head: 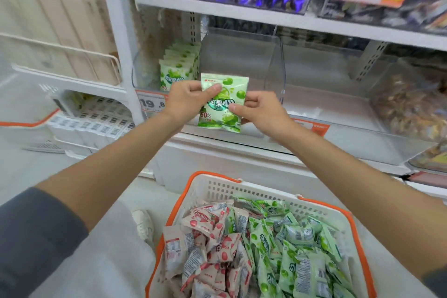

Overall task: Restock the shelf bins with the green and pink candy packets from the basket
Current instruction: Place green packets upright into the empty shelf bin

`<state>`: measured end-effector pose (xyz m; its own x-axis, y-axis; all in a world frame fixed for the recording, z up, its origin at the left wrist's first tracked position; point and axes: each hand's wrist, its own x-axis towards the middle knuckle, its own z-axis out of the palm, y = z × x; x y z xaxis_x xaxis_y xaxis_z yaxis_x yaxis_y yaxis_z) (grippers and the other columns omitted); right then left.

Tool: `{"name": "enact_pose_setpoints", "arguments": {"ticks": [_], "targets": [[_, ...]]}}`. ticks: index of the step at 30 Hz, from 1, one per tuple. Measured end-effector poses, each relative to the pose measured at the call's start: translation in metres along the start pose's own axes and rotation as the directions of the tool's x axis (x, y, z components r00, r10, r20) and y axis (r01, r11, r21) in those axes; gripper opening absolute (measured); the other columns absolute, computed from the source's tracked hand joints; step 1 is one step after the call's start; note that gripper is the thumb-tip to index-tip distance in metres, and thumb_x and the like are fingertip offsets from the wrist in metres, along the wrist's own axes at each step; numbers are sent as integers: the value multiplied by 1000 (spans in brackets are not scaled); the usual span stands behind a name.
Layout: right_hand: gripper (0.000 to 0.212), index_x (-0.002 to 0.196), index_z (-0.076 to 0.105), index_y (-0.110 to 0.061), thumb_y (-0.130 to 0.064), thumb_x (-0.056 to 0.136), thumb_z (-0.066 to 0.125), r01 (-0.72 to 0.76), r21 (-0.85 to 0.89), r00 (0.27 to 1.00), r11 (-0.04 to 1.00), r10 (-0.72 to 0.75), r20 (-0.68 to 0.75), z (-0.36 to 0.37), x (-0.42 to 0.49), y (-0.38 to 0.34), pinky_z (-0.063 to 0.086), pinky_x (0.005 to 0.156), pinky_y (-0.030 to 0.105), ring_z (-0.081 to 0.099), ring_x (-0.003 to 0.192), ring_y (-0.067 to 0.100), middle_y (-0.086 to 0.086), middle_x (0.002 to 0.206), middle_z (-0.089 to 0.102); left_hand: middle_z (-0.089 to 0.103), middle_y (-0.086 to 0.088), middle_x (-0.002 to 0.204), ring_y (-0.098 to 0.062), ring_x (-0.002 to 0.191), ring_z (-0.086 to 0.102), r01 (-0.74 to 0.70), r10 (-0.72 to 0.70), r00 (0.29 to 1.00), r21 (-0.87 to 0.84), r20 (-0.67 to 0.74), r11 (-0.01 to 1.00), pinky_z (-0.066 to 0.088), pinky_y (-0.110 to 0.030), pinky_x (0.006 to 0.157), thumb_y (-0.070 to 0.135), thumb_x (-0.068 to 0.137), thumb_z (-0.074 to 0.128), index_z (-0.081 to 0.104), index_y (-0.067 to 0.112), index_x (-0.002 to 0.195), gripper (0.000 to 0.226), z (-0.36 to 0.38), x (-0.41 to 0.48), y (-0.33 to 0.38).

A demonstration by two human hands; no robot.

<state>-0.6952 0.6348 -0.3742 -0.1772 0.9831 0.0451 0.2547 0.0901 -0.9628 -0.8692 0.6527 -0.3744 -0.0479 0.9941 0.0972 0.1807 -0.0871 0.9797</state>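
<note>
Both hands up at the shelf: left hand (187, 99) pinches the green packet (222, 104) at its upper left; right hand (260, 110) pinches its right edge; clear bin (242, 60) behind holds a green row (179, 65); basket (314, 208) below carries pink packets (208, 244) and green ones.

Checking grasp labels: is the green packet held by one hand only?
No, the left hand and the right hand both pinch the green packet, one at each side.
</note>
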Motion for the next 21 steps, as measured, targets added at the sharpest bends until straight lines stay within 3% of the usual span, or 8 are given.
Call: {"name": "enact_pose_setpoints", "arguments": {"ticks": [2,5,8,11,14,18,21], "targets": [[14,101,69,-1,-3,87,69,56,-61,997,997,-58,-45,13,36,-22,54,61,21,67,63,3,10,87,71,74,-6,89,-5,64,67,-25,25,1000,3,14,1000,58,-23,64,24,88,70,73,7,96,18,-25,28,16],[9,90,72,-5,-7,82,75,46,-118,995,992,-55,-81,39,95,-34,58,80,40,71,82,21,15,94,73,73,-2,87,-8,70,63,-67,62,998,251,28,966,53,-22,66,36,86,71,74,11,94,27,-68,78,20],[9,80,69,-5,-9,79,77,-76,-263,996,962,61,-64,71,147,-19,56,83,50,69,81,25,16,90,73,64,-4,73,-15,65,58,-69,91,996,562,-13,824,45,-28,63,40,79,78,70,8,87,34,-97,119,2],[17,88,64,-1,-4,77,77,-211,-279,977,937,192,-92,99,180,3,58,81,48,69,89,29,17,97,70,70,-10,99,-26,92,66,-120,144,989,778,39,617,52,-34,84,15,84,73,69,9,110,27,-95,143,-16],[28,103,60,2,1,79,73,-300,-253,954,920,286,-88,112,198,16,57,85,46,67,100,30,17,107,66,61,-13,131,-30,121,56,-104,107,993,836,54,539,45,-35,102,-7,85,56,63,9,127,46,-87,154,-26],[30,110,55,-5,-3,84,69,-360,-327,921,874,388,22,112,200,20,56,80,33,59,89,23,12,102,57,50,-12,144,-29,131,48,-101,19,994,846,108,523,41,-32,105,-10,87,49,53,9,138,55,-87,159,-31],[45,115,54,-6,-14,79,78,-349,-438,924,828,381,-16,119,205,23,54,84,29,63,96,23,6,107,61,43,-11,150,-29,135,43,-112,8,992,835,128,539,40,-31,103,-15,87,43,49,10,141,61,-87,155,-30]]}}
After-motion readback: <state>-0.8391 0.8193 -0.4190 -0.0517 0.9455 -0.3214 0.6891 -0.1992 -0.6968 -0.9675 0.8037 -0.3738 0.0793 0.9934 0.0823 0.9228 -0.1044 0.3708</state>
